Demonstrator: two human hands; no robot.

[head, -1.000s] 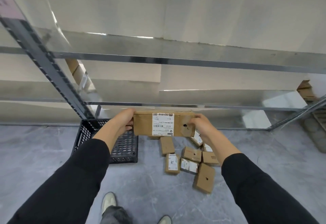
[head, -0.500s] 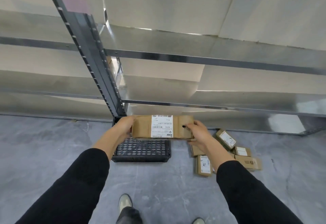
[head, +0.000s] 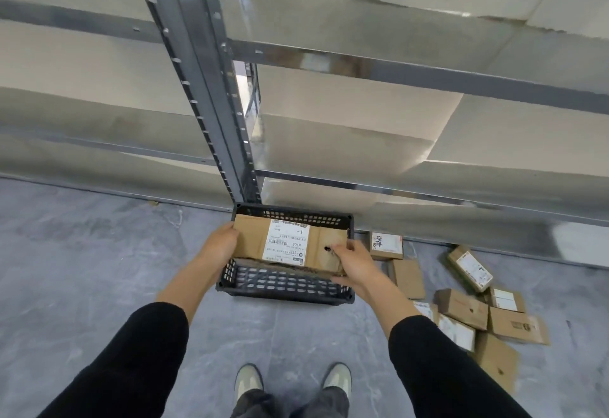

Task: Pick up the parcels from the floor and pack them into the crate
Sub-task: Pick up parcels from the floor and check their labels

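A long brown cardboard parcel (head: 253, 239) with a white shipping label is held inside the top of a black perforated plastic crate (head: 283, 289) on the grey floor. My left hand (head: 219, 243) grips the parcel's left end and my right hand (head: 351, 261) grips its right end. The parcel sits toward the crate's far wall, tilted slightly. Part of the crate's bottom shows below it. Several smaller brown parcels (head: 461, 309) lie scattered on the floor to the right of the crate.
A metal shelving rack stands right behind the crate, its grey upright post (head: 211, 94) rising just above it. Horizontal shelf beams (head: 428, 78) run across. My two shoes (head: 336, 376) stand on the floor in front of the crate.
My view has swung left and down, bringing the crate to the centre. Both hands have lowered the long parcel from above the crate into it.
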